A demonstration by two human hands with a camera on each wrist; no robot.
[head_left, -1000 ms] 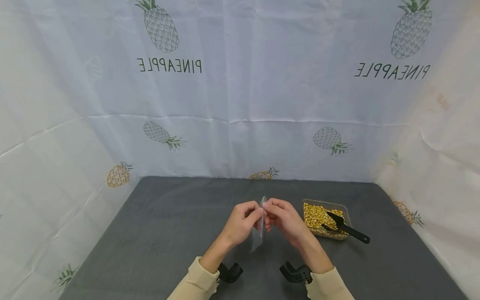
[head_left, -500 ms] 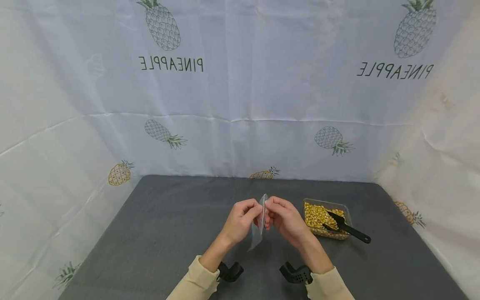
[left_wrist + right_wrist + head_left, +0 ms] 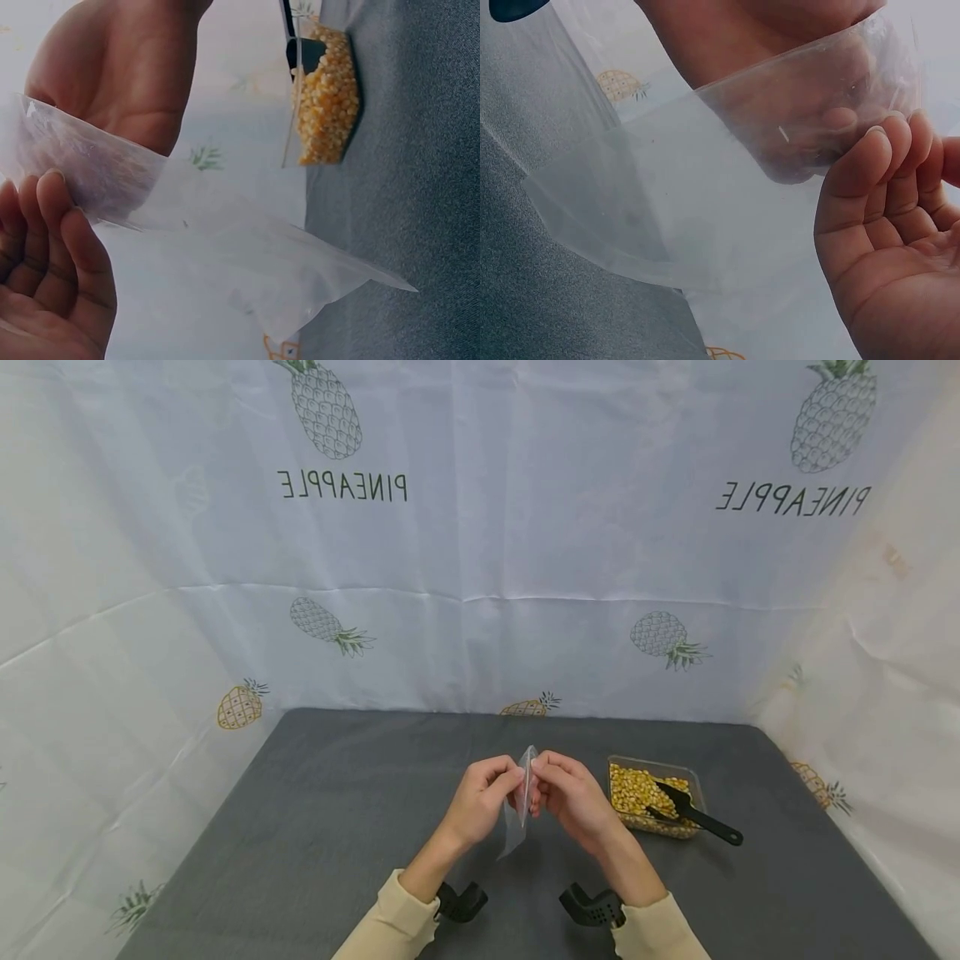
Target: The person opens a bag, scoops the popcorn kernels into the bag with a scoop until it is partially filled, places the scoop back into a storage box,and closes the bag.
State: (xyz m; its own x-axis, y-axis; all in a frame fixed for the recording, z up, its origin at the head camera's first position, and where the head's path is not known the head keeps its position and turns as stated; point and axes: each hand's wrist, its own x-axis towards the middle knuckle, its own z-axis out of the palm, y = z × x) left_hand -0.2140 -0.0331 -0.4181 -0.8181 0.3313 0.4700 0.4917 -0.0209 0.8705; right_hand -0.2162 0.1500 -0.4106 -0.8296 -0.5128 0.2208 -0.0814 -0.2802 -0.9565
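Bag (image 3: pixel 513 838), thin and see-through, is held up over the middle of the table (image 3: pixel 337 818), between the two hands. The left hand (image 3: pixel 477 799) pinches its upper edge from the left, with the thumb laid over the bent forefinger; the right hand (image 3: pixel 572 795) pinches the same edge from the right, so the fingertips of both stand close together with the film between them. Below the fingers the bag hangs slack and slants toward the near left, its lower end loose. Both wrist views show the film stretching away from the bent fingers to pointed lower corners, with the opposite hand visible through its upper part. Whether its mouth is parted, I cannot tell. Right of the right hand, and apart from it, sits a clear tub (image 3: pixel 654 767) of yellow corn (image 3: pixel 634 792). A black scoop (image 3: pixel 693 814) lies with its blade in the corn and its handle out over the near right of the rim. Cream sleeves (image 3: pixel 657 932) end above the wrists, and each wrist carries a black mount (image 3: pixel 462 903). Dark grey covers the table; past its far edge hangs a white cloth (image 3: pixel 480 543) printed with pineapples and the word PINEAPPLE in mirror writing.
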